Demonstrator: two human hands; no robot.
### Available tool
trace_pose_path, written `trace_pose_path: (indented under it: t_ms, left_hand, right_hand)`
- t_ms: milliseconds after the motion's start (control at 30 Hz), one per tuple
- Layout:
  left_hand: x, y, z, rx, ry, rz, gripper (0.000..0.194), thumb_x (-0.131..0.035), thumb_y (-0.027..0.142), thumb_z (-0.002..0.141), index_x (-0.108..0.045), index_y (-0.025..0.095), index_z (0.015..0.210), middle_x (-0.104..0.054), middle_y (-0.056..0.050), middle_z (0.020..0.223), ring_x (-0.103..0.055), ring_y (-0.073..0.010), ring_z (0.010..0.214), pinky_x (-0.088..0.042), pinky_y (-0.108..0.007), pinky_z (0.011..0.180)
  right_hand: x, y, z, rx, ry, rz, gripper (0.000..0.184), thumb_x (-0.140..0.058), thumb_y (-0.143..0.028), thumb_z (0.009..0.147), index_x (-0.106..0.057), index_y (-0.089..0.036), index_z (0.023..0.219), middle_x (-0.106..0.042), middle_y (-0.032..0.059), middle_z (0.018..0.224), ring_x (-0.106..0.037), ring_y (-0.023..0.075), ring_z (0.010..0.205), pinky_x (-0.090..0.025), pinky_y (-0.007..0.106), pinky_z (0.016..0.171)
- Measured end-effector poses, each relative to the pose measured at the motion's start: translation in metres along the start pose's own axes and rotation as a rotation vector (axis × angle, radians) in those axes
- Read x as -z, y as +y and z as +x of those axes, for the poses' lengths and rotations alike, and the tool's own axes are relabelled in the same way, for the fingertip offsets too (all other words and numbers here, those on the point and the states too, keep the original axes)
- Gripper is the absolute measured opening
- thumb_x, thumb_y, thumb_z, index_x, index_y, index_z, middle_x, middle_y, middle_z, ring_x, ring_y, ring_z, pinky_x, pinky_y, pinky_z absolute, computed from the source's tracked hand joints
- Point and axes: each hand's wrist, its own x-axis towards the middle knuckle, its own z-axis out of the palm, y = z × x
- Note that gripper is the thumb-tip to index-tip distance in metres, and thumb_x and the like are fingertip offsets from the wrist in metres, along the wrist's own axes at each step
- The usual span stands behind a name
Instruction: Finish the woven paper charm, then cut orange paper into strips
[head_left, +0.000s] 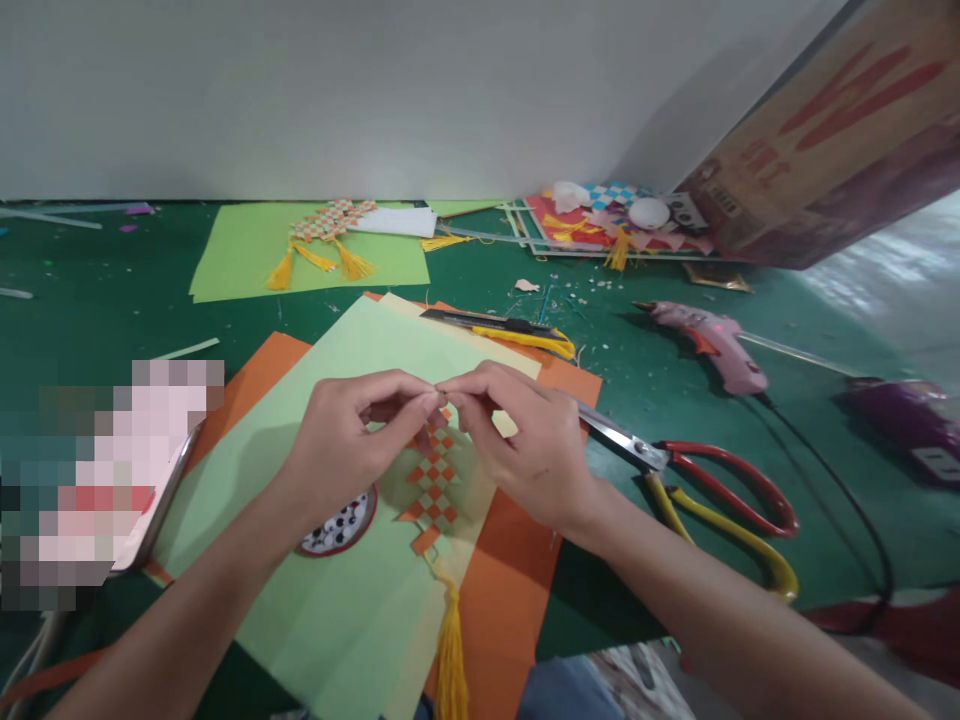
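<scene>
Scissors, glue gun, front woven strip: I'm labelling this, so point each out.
Scissors (pixel 641 449): head view, on the pivot.
Glue gun (pixel 709 336): head view, on the pink body.
Front woven strip (pixel 434 487): head view, on the checkered middle.

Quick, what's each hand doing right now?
Left hand: closed, pinching the top end of the orange-and-green checkered woven-paper strip.
Right hand: closed, pinching that same end.

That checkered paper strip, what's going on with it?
A person's left hand and right hand pinch close together at the top of the orange and green checkered paper strip; their exact grip is unclear. Its yellow thread tassel trails below. Metal scissors with red and yellow handles and a pink glue gun are to the right.
</scene>
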Motion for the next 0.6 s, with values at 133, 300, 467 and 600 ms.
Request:
trace_pose_path:
  t_ms: [133,300,467,600]
  left_hand:
    - [-0.0001,0.0004,0.0006,-0.011,0.004,-0.012,0.016,-0.056,0.020,0.084,-0.066,0.018,0.071,-0.065,0.004,0.057,-0.058,-0.0067,0.049,-0.046,-0.014,0.048]
    - [0.0002,0.0005,0.0001,-0.005,-0.010,-0.011,0.016,-0.056,0.020,0.084,-0.066,0.018,0.072,-0.064,0.004,0.057,-0.057,-0.0066,0.049,-0.046,-0.014,0.049]
    - [0.0002,0.0014,0.0004,-0.001,-0.006,-0.007,0.016,-0.055,0.019,0.084,-0.065,0.018,0.071,-0.064,0.003,0.057,-0.057,-0.0073,0.049,-0.046,-0.015,0.047]
    - [0.0001,0.0018,0.0005,0.000,-0.009,0.000,0.017,-0.055,0.020,0.084,-0.065,0.018,0.070,-0.065,0.003,0.057,-0.057,-0.0080,0.048,-0.046,-0.017,0.047]
  right_hand:
    - [0.0006,0.0000,0.0008,-0.008,0.003,0.031,0.019,-0.047,-0.007,0.086,-0.060,-0.018,0.079,-0.058,-0.0013,0.065,-0.053,0.0085,0.056,-0.043,0.021,0.054]
    - [0.0004,0.0004,0.0010,-0.013,-0.002,0.046,0.019,-0.046,-0.008,0.087,-0.060,-0.018,0.080,-0.059,-0.0010,0.065,-0.053,0.0089,0.056,-0.043,0.021,0.053]
    - [0.0002,-0.0006,0.0000,-0.027,-0.004,0.030,0.019,-0.047,-0.008,0.087,-0.061,-0.019,0.081,-0.059,-0.0011,0.065,-0.053,0.0094,0.057,-0.043,0.022,0.054]
    - [0.0005,-0.0016,0.0004,-0.036,-0.009,0.043,0.019,-0.047,-0.007,0.086,-0.060,-0.019,0.079,-0.057,-0.0020,0.064,-0.052,0.0086,0.056,-0.042,0.021,0.054]
